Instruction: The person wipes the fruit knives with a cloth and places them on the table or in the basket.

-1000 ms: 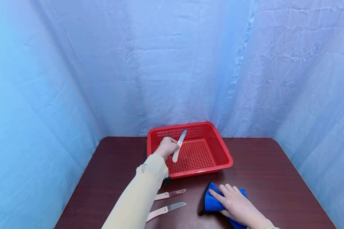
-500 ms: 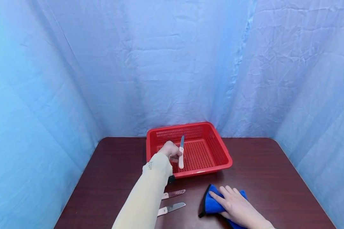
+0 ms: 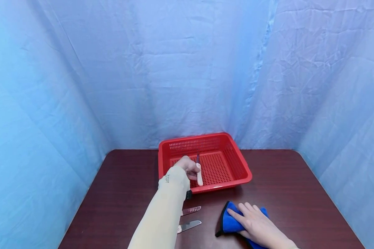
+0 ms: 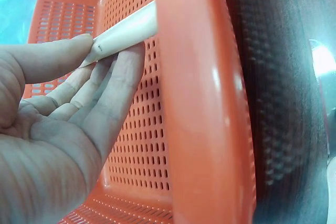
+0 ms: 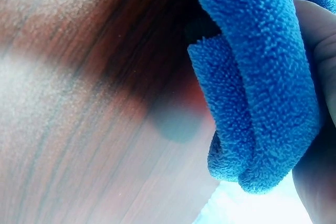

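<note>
Inside the red basket point(image 3: 218, 187), my left hand point(image 3: 188, 166) pinches a knife point(image 3: 199, 178) by its pale handle. Its blade points toward the basket's far wall. In the left wrist view, thumb and fingers meet on the handle point(image 4: 126, 31), partly covered by the basket's rim point(image 4: 202, 98); the blade is hidden there. My right hand point(image 3: 256, 224) grips a folded blue cloth point(image 3: 230, 222) with dark edging, near the table's front right. In the right wrist view, the cloth point(image 5: 262, 77) shows thick, fuzzy folds beside the hand.
Two more knives lie on the dark wooden table point(image 3: 124, 193) before the basket: one with a reddish, striped-looking blade point(image 3: 191, 210), the other with a plain blade point(image 3: 191, 224). My left sleeve point(image 3: 162, 211) hides their handles partly. Blue curtains point(image 3: 187, 79) enclose the back and sides.
My left hand has moved lower and slightly right in the basket, carrying the knife down; the knife has turned more upright in the head view. The right hand stays on the cloth almost unmoved.
</note>
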Action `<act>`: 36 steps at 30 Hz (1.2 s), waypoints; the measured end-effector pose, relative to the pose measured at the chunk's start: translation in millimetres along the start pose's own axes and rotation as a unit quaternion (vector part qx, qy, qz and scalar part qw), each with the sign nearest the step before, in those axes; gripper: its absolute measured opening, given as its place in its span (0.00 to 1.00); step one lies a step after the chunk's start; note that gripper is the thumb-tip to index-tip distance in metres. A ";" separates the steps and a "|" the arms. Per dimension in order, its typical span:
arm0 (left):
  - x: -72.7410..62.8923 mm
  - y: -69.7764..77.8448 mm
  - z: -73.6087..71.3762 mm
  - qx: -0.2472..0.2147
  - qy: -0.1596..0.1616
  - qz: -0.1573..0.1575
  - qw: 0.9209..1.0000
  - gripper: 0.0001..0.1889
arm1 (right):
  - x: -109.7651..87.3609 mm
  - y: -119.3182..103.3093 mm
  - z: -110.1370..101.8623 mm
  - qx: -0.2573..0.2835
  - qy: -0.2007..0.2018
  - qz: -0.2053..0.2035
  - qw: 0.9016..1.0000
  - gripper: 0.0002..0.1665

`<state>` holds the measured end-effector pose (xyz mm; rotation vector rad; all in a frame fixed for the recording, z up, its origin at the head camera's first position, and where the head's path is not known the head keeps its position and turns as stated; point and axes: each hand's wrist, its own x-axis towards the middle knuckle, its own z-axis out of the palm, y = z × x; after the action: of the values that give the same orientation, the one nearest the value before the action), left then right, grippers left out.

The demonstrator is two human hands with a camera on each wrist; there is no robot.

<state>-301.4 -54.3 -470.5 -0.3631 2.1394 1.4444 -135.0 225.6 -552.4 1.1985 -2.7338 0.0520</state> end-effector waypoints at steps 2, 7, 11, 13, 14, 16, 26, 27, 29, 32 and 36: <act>-6.4 2.7 0.9 -0.009 -0.019 0.009 1.000 0.09 | 0.0 -0.4 -0.3 0.001 -0.004 0.002 1.000 0.39; -22.1 9.0 1.2 -0.023 -0.042 0.027 0.998 0.14 | -0.5 -1.1 -0.1 0.004 -0.010 0.010 1.000 0.40; -26.0 10.0 -1.7 -0.033 -0.047 0.035 0.998 0.17 | -0.3 -1.8 -0.6 0.005 -0.012 0.014 1.000 0.39; -27.5 10.5 -4.3 -0.035 -0.047 0.039 0.998 0.17 | -0.4 -2.1 -0.9 0.005 -0.011 0.013 1.000 0.39; -29.4 11.7 -6.0 -0.036 -0.050 0.040 0.997 0.18 | -0.5 -2.2 -1.0 0.005 -0.010 0.012 1.000 0.39; -31.4 13.0 -9.3 -0.035 -0.050 0.043 0.997 0.17 | -0.8 -2.4 -0.9 0.006 -0.007 0.010 1.000 0.39; -43.4 18.3 -27.8 0.020 -0.049 0.072 0.996 0.18 | -0.3 -3.8 1.5 0.008 -0.024 0.019 1.000 0.40; -45.1 18.8 -29.9 0.022 -0.050 0.073 0.996 0.18 | -0.3 -3.8 1.8 0.009 -0.026 0.020 0.999 0.40; -48.3 19.2 -33.9 0.029 -0.051 0.078 0.995 0.20 | -0.1 -3.8 2.3 0.011 -0.030 0.022 0.999 0.40; -54.8 19.1 -40.0 0.037 -0.051 0.083 0.995 0.20 | 0.5 -3.9 2.6 0.017 -0.040 0.028 0.999 0.40; -66.5 18.4 -47.5 0.051 -0.052 0.099 0.992 0.18 | 0.7 -3.8 2.8 0.029 -0.057 0.036 0.997 0.41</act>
<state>-268.8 -95.3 -405.1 -0.0380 2.2033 1.4201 -133.1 222.2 -555.2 1.1514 -2.8926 0.0749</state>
